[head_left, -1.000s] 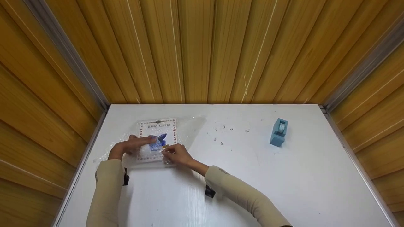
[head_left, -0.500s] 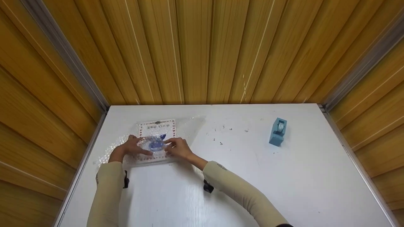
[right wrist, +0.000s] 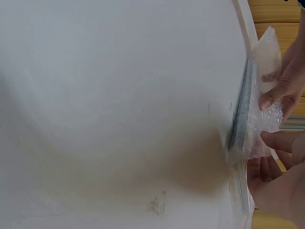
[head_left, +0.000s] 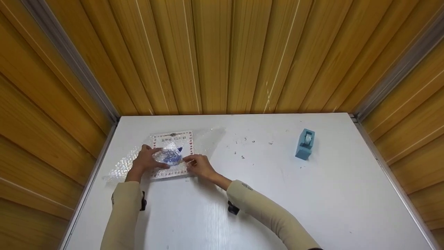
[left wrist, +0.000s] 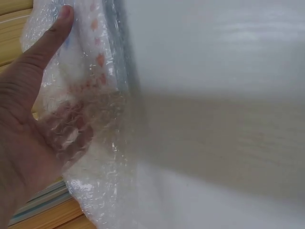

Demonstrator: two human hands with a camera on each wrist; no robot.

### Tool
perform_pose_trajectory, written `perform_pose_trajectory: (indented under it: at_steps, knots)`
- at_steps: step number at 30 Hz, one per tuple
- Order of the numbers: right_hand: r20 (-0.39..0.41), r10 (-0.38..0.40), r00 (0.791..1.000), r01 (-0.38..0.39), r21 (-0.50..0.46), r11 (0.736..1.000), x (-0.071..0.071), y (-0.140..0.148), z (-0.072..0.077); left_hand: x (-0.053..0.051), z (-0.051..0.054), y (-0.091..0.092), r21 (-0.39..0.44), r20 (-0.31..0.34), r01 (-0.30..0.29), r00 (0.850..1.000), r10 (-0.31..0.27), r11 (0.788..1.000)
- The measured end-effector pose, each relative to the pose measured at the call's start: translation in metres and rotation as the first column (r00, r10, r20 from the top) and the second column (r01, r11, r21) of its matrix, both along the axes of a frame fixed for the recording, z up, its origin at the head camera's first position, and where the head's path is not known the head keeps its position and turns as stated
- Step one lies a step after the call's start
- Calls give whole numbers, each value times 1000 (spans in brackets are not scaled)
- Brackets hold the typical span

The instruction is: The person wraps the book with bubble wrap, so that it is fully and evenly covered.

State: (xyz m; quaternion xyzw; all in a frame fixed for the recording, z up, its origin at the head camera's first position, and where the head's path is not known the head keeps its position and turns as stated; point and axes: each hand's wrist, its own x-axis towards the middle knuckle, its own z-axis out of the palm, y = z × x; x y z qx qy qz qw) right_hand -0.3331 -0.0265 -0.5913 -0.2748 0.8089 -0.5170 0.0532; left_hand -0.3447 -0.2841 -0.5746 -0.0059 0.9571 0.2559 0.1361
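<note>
A flat white item [head_left: 186,139] with a red-patterned border and blue picture lies in clear bubble wrap [head_left: 125,165] at the table's left. My left hand [head_left: 146,160] rests over its left part, thumb and forefinger spread around the blue area. The left wrist view shows the left hand's [left wrist: 28,109] thumb extended over the wrap, with other fingers visible through the bubble wrap [left wrist: 95,181]. At the item's right side, my right hand [head_left: 202,167] pinches the wrap. In the right wrist view, the right hand [right wrist: 281,181] has its thumb against the bubble wrap [right wrist: 259,114].
A blue tape dispenser [head_left: 304,147] stands at the right on the white table [head_left: 263,198]. Small dark marks [head_left: 244,157] show between it and the wrapped item. Yellow slatted panels [head_left: 215,59] rise behind and beside the table.
My left thumb and fingers have spread from over the blue picture to around it. My right hand shifted up, then slightly right and down; the wrap now covers more of the picture.
</note>
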Motion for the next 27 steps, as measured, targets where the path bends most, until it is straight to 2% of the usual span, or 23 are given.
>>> perform_pose_trajectory:
  at_steps: [1, 7, 13, 17, 20, 23, 25, 27]
  knots:
    - [-11, -9, 1000, 8, -4, 1000, 1, -1, 0, 1, 4, 3, -23, -14, -7, 1000, 6, 1000]
    - [-31, -58, 998, 57, -56, 997, 5, -4, -9, 4, 6, 8, -130, -100, 11, 995, -24, 991]
    - [-60, -83, 995, 82, -27, 996, 2, 5, -11, -3, 8, 21, -176, -134, 107, 982, -131, 979]
    - [-105, -50, 993, 53, 26, 998, 2, 13, -10, -5, 9, 26, -183, -143, 113, 980, -140, 977]
    - [-128, -49, 991, 52, 21, 998, 2, 20, -11, -4, 10, 25, -153, -158, 101, 979, -125, 983]
    - [-130, -120, 984, 119, -11, 993, 0, 29, -14, -2, 10, 23, -144, -174, 112, 975, -136, 983]
    - [-97, -207, 973, 204, -46, 978, -2, 37, -16, -1, 10, 23, -148, -180, 125, 972, -151, 981]
    - [-19, -293, 956, 291, -86, 953, -6, 44, -16, 0, 9, 24, -160, -185, 137, 969, -166, 978]
